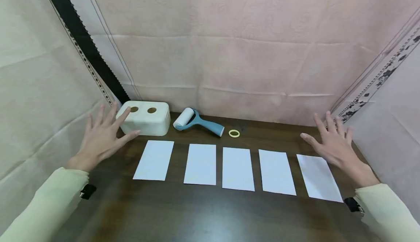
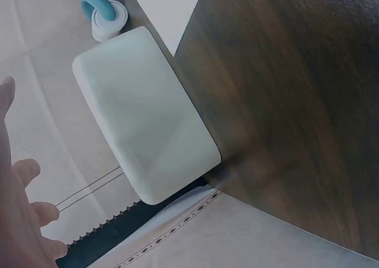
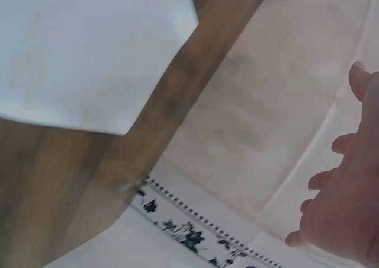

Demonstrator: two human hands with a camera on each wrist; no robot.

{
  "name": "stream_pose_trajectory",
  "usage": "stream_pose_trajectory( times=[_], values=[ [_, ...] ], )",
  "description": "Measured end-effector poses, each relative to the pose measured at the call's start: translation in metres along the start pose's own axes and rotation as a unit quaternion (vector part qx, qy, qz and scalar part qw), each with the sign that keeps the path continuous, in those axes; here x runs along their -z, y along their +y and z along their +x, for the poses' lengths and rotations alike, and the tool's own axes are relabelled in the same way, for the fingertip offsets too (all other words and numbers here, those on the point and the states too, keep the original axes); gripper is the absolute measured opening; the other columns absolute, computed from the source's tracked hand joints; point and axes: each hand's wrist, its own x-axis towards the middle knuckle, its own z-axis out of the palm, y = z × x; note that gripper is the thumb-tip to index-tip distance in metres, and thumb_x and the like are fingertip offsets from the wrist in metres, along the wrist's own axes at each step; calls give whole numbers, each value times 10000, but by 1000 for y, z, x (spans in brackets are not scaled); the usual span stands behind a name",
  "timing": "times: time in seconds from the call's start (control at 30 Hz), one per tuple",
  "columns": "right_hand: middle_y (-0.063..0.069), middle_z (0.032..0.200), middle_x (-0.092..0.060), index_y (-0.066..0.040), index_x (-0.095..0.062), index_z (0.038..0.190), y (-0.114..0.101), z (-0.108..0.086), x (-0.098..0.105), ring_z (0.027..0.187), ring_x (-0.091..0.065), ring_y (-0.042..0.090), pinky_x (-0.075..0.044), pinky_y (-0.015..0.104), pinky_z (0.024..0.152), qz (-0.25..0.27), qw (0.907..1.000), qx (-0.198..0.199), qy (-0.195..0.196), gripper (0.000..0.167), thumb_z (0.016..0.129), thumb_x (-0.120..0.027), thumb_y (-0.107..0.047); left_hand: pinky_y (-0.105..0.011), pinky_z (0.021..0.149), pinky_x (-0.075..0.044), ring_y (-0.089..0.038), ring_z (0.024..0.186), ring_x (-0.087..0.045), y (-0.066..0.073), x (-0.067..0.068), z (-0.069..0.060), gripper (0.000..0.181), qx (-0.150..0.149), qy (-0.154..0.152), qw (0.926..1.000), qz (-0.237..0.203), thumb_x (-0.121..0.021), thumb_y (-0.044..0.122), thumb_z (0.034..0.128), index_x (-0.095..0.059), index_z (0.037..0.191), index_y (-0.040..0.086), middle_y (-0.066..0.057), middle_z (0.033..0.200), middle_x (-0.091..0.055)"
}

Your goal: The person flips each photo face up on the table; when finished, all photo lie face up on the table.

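My left hand (image 1: pixel 101 138) is held up with its fingers spread, near a white box (image 1: pixel 147 120) with two round holes in its top. On the right, my right hand (image 1: pixel 336 145) also has spread fingers and holds nothing. It is nearest to the rightmost white paper sheet (image 1: pixel 319 178). Several such sheets lie in a row, among them the leftmost sheet (image 1: pixel 153 160) and a middle sheet (image 1: pixel 237 169). Behind them lie a blue-handled lint roller (image 1: pixel 200 121) and a small yellow ring (image 1: pixel 234 133). The left wrist view shows the white box (image 2: pixel 148 114) close up.
The dark wooden table (image 1: pixel 190 213) meets a pale cloth backdrop (image 1: pixel 246 70) at its back edge. Cloth walls stand at the left and right, with a black serrated strip (image 1: pixel 88 45) at the left corner and a floral border (image 1: pixel 384 78) at the right.
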Motion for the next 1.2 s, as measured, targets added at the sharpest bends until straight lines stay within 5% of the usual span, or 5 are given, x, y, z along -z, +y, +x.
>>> stream_pose_trajectory(
  times=[0.33,0.77,1.2],
  values=[
    [279,1738,2,-134,-108,1716,-35,5,-2,1561,52,558,163,771,1129,76,9988,399,265,912,1054,-545,-583,-743,1169,119,-383,1594,171,9,3,2,905,-136,172,9997,-55,-585,686,991,-219,1712,281,-169,1767,-39],
    [232,1750,-79,-120,-175,1709,-96,14,-14,1585,-43,491,47,739,1189,859,9895,1097,388,871,1057,-568,-541,-724,1201,47,-437,1605,-36,33,10,5,938,-300,415,9978,-429,-672,656,947,-290,1697,243,-139,1761,-122],
    [176,1758,-127,-118,-234,1700,-145,24,-44,1595,-80,442,-55,719,1204,1008,9802,1691,202,880,1038,-606,-562,-751,1191,-111,-383,1615,-76,43,-4,-8,958,-435,478,9963,-569,-745,618,914,-328,1685,230,-154,1746,-202]
  ],
)
